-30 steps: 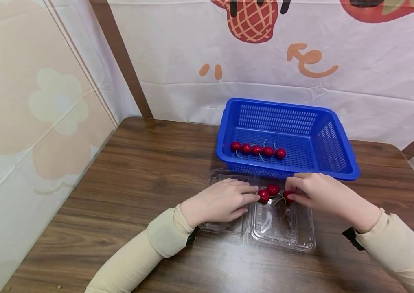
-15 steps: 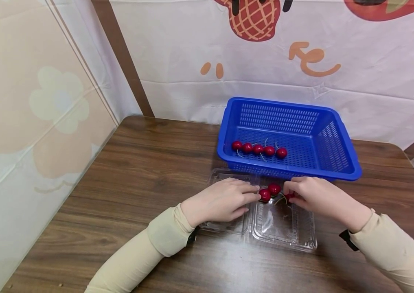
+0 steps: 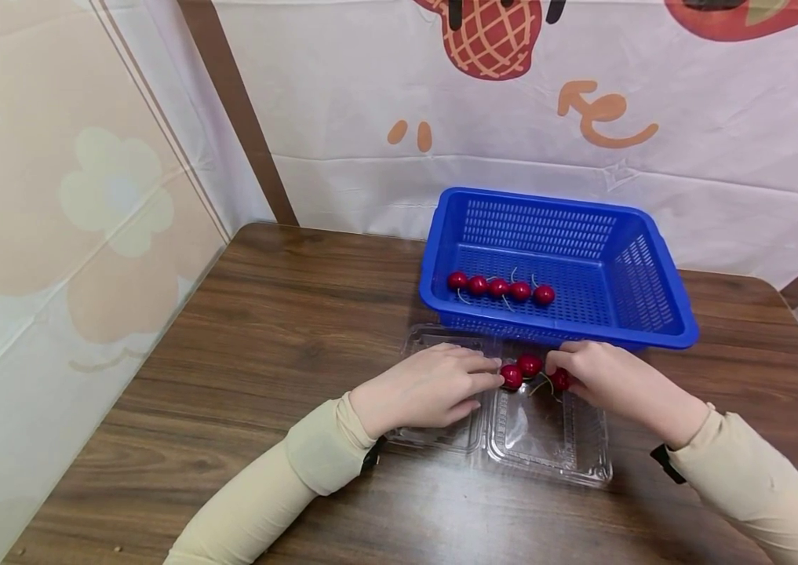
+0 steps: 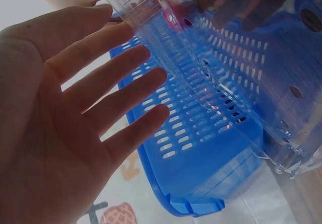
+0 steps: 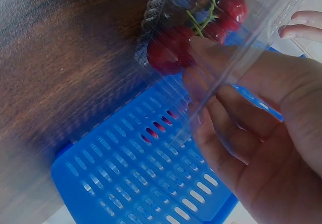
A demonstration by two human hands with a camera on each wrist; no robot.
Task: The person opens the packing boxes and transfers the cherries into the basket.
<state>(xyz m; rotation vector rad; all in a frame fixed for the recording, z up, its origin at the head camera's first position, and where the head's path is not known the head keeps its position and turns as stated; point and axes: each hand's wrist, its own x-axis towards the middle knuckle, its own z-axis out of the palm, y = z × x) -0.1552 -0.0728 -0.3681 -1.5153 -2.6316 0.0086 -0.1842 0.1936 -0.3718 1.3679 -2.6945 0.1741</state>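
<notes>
A clear plastic clamshell box (image 3: 547,447) lies unfolded before the blue basket. Three red cherries with green stems sit at the back of its right half: a left cherry (image 3: 511,377), a middle cherry (image 3: 529,365) and a right cherry (image 3: 560,380). My left hand (image 3: 427,386) rests over the left half, fingers extended, fingertips beside the left cherry. In the left wrist view its palm and spread fingers hold nothing. My right hand (image 3: 610,380) has loosely bent fingers around the right cherry; in the right wrist view thumb and forefinger tips are at the cherry's edge (image 5: 168,50).
The blue basket (image 3: 653,337) stands at the back of the wooden table (image 3: 264,353), close behind the box. Inside it a row of several cherries (image 3: 499,288) lies along the front left. A printed cloth (image 3: 335,180) hangs behind the table.
My right thumb has drawn back from the right cherry, so more of the cherry shows. The right hand has shifted slightly, while my left hand stays in place.
</notes>
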